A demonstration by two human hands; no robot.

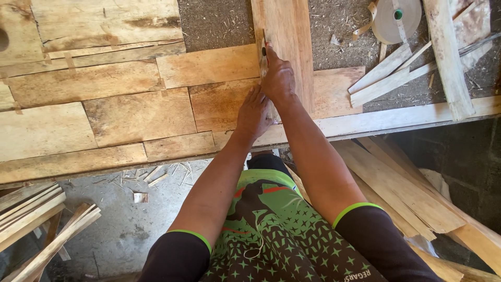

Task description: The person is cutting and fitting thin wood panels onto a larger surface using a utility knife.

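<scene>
Rough patchwork wooden bench point(104, 120), strewn with sawdust. Long pale wooden plank point(292, 36) lying lengthwise from far edge toward near edge. Left hand point(254, 112) flat, fingers spread, pressing beside plank's left edge. Right hand point(278, 78) closed around small dark tool point(263, 50) against that edge. Tape roll point(396, 18) at far right corner.

Counts on and around the desk

Two hands, left hand point(254, 112) and right hand point(277, 78), on one long plank point(292, 31); one tape roll point(396, 18); three loose strips point(389, 73) beside it (more offcuts lie below, too jumbled to count).
</scene>
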